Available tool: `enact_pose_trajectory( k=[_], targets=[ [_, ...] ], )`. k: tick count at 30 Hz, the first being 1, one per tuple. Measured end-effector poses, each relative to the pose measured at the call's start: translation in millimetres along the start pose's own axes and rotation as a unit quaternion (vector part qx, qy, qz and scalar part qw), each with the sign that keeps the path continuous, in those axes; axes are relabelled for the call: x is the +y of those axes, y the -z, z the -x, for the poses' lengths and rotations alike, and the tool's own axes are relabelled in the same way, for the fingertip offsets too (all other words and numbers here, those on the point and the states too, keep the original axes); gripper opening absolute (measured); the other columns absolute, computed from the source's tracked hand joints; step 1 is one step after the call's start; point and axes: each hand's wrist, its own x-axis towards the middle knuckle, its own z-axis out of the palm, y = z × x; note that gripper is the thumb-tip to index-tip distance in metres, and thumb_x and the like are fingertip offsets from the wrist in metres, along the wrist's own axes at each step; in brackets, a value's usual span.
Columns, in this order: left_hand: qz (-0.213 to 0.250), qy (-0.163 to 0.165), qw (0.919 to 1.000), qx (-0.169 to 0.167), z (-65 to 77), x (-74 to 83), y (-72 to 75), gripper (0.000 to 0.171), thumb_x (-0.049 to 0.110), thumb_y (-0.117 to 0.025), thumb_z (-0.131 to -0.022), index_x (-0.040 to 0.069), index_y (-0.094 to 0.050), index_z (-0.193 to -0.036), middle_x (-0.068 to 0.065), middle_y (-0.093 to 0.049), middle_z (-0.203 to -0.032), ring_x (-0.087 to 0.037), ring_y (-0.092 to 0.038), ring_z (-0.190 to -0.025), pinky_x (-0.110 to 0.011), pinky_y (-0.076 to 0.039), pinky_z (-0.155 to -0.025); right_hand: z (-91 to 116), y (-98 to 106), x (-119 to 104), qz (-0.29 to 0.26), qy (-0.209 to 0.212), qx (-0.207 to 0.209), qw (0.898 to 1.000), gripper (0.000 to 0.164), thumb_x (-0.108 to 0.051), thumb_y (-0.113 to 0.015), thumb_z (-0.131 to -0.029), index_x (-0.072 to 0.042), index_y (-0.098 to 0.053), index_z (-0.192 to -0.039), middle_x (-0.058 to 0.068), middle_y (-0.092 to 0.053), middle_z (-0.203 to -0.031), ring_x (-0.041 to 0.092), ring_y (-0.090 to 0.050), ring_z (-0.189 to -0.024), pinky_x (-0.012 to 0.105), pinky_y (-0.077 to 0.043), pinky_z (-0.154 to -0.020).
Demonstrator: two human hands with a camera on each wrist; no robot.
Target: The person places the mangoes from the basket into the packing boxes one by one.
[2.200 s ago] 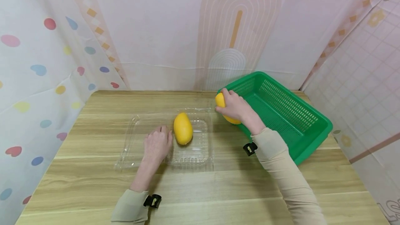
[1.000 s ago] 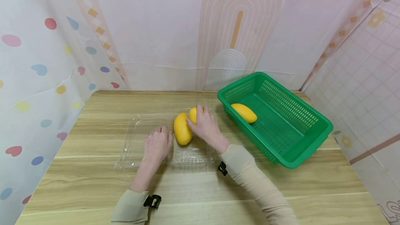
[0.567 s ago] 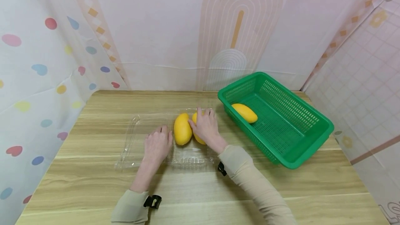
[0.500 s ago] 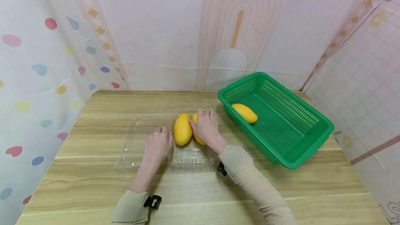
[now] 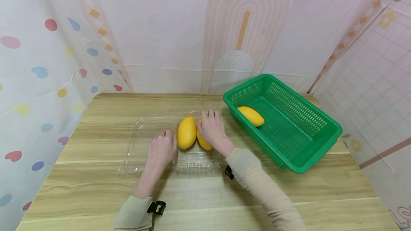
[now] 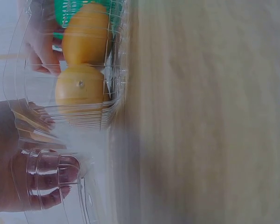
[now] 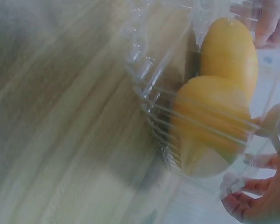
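A clear plastic clamshell box (image 5: 196, 161) lies opened flat on the table, its lid (image 5: 133, 152) spread to the left. Inside the tray part, one yellow mango (image 5: 187, 133) lies lengthwise, with a second mango (image 5: 204, 142) close beside it on the right. My right hand (image 5: 212, 127) covers much of the second mango, thumb along its left side and fingers over its far right. My left hand (image 5: 162, 147) holds the box near its fold, its curled fingers (image 6: 49, 177) showing through the plastic in the left wrist view.
A green perforated basket (image 5: 321, 159) stands at the back right, with another yellow mango (image 5: 252, 116) at its left wall. The wooden table (image 5: 199, 202) ends at patterned cloth behind and at both sides.
My right hand left a mango in the basket and brought another into the box, to the right of the first. The first mango has since turned slightly. My left hand stays put.
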Motion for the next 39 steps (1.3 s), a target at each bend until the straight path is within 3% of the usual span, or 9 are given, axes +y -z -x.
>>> enact_pose_trajectory(
  k=[15, 23, 30, 39],
  targets=[
    [-0.002, 0.001, 1.0, 0.002, 0.3, 0.2, 0.2, 0.022, 0.021, -0.052, -0.089, 0.001, -0.055, -0.08, -0.015, -0.059, -0.068, -0.03, -0.054, -0.055, -0.035, -0.041, -0.047, -13, 37, 24, -0.006, 0.036, 0.073, 0.997, 0.026, -0.026, -0.053, -0.09, -0.006, -0.053, -0.107, 0.01, -0.058, -0.095, 0.028, -0.056, -0.085, 0.037, -0.05, -0.067],
    [-0.003, 0.001, 1.0, -0.002, 0.2, 0.8, 1.2, 0.023, 0.022, -0.052, -0.089, 0.001, -0.055, -0.08, -0.015, -0.059, -0.068, -0.029, -0.053, -0.055, -0.034, -0.04, -0.047, -23, 62, 54, -0.029, 0.001, 0.082, 0.996, 0.027, -0.024, -0.055, -0.089, -0.004, -0.053, -0.108, 0.015, -0.059, -0.102, 0.033, -0.057, -0.085, 0.042, -0.05, -0.066],
    [0.0, 0.001, 1.0, 0.0, -0.2, 0.8, 0.5, 0.023, 0.022, -0.052, -0.089, 0.001, -0.055, -0.08, -0.014, -0.058, -0.067, -0.029, -0.054, -0.056, -0.035, -0.04, -0.048, -25, 69, 86, -0.059, -0.091, -0.015, 0.994, 0.037, -0.029, -0.052, -0.091, -0.005, -0.049, -0.118, 0.02, -0.051, -0.115, 0.038, -0.051, -0.096, 0.05, -0.047, -0.076],
    [0.004, 0.002, 1.0, -0.001, 0.2, 1.2, 0.7, 0.023, 0.022, -0.052, -0.089, 0.001, -0.055, -0.081, -0.015, -0.059, -0.068, -0.03, -0.055, -0.057, -0.036, -0.04, -0.049, -22, 66, 124, -0.133, -0.189, -0.144, 0.962, 0.053, -0.035, -0.048, -0.091, -0.007, -0.036, -0.135, 0.026, -0.032, -0.136, 0.047, -0.034, -0.121, 0.062, -0.033, -0.096]
  ],
)
